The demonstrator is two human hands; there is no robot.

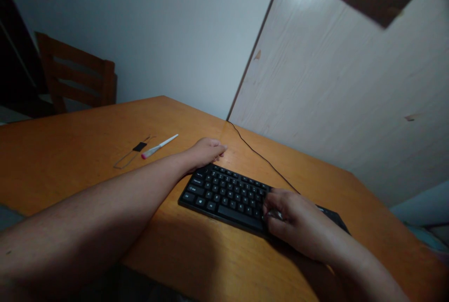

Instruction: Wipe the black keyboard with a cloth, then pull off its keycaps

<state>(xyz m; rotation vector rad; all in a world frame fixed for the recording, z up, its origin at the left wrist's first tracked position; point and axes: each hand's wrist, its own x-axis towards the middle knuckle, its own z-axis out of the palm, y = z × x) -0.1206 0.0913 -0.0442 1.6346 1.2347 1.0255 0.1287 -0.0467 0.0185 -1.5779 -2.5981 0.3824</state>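
A black keyboard [238, 199] lies on the wooden table, its left half in plain sight. My left hand [207, 151] is at the keyboard's back left corner, its wrist over that corner. Its fingers are curled together past the back edge, and anything inside them is hidden. Over the keys right of the middle is my right hand [293, 213], closed in a pinch. A small pale glint shows between its fingers, too little to name. This hand and forearm cover part of the keyboard's right side.
On the table [105, 194] to the left lie a white-handled brush [160, 146] with a pinkish tip and a thin wire loop with a black piece [139, 147]. A black cable [257, 153] runs from the wall behind. A wooden chair [77, 75] stands at the far left.
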